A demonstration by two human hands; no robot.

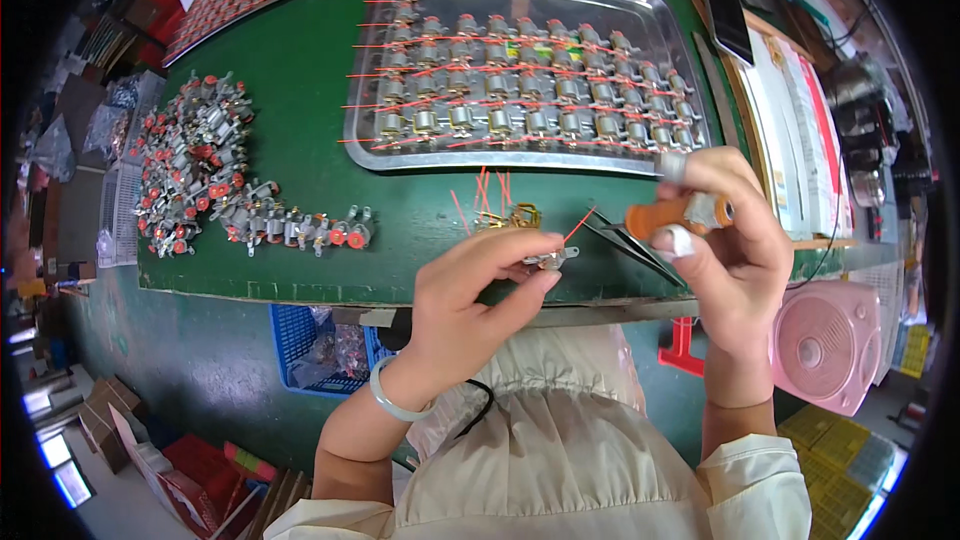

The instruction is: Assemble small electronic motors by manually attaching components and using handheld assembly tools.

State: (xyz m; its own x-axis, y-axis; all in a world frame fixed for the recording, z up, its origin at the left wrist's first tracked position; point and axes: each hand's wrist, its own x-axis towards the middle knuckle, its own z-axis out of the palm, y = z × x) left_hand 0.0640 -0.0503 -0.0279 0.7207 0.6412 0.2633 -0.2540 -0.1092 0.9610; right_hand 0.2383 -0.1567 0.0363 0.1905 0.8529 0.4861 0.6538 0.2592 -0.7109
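Both hands have a firm grip: the left hand (462, 302) has thumb and fingertips pinched together on a small metal part, and the right hand (738, 265) is wrapped around an orange-handled tool. A green table (300, 145) spreads under everything. On it lies the landmark, a steel tray (530, 159), rectangular and rounded at the corners, holding rows of grey metal components (500, 121) with thin red wires lying across them. To the left of the tray is a heap of similar grey components (195, 150) with red-orange discs. Dark tweezers (640, 252) rest on the table on the near side of the tray, toward its right end. The orange-handled tool (655, 218), apparently a screwdriver, is also nearer the person than the tray's right end. Its long axis runs nearly left to right, and its slim shaft points left, toward the left hand; the tip is too blurred to tell exactly. Brass pieces (522, 217) with red wires sit just on the near side of the tray's middle. The small metal part (553, 259) is beyond them, closer to the person; its long axis runs roughly sideways, a flat tab pointing right. The step in hand looks like working on this part; the next move seems to call for a steady pinch and careful alignment of the tip.
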